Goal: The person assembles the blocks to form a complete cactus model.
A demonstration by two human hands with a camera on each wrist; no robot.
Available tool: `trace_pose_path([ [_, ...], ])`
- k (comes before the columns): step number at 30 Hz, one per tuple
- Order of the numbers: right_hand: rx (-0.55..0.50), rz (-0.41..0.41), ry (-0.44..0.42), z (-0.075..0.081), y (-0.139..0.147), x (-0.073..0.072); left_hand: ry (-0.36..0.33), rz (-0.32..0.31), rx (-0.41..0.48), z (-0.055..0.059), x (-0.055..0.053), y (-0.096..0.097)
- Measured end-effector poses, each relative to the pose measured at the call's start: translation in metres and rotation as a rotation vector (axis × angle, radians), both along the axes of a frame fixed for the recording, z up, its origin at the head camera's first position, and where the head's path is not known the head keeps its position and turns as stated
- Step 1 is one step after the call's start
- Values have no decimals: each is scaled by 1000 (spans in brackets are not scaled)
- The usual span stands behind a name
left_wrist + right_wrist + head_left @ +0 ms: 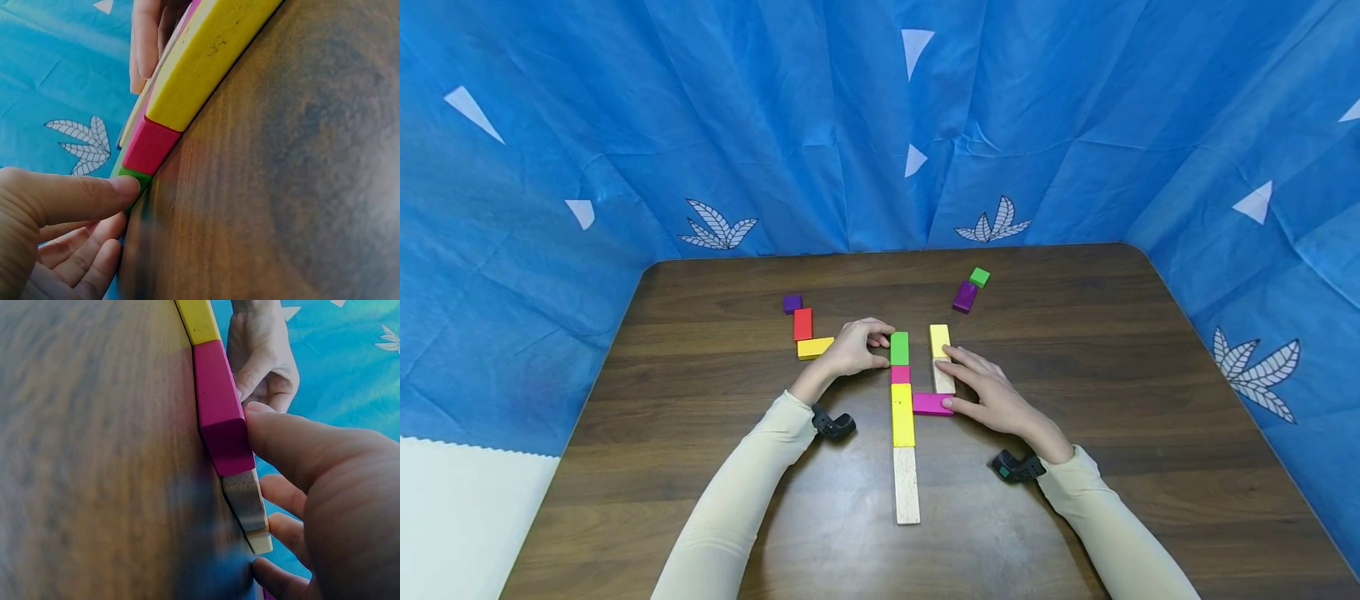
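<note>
In the head view, a column of blocks runs away from the person: a pale wood block [906,486], a yellow block [902,415], a small pink block [900,374] and a green block [899,348] at the far end. My left hand [853,347] touches the green block's left side with the thumb; its other fingers lie loosely bent. A magenta block [932,404] juts right from the yellow one. Beyond it lie a short pale wood block [943,379] and a light yellow block [939,340]. My right hand [992,393] rests its thumb on the magenta block and fingertips along the pair.
Left of the column lie a purple cube [793,304], a red block [803,324] and an orange-yellow block [815,348]. A dark purple block [966,297] and a green cube [980,277] lie farther back. A blue curtain [865,125] surrounds the wooden table [715,300].
</note>
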State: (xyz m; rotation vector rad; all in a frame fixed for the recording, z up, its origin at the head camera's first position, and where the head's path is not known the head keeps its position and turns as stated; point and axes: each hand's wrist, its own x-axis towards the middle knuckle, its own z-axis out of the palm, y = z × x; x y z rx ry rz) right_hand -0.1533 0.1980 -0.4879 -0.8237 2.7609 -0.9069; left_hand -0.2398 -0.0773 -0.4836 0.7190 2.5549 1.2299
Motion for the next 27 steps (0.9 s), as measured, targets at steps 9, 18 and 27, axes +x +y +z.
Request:
trace_pose_path([
  [9, -1, 0, -1, -2, 0, -1, 45, 13, 38, -1, 6, -4],
  [18, -9, -1, 2, -2, 1, -1, 169, 20, 46, 10, 33, -9],
  [27, -2, 1, 5, -4, 2, -1, 230, -113, -96, 8, 75, -7],
])
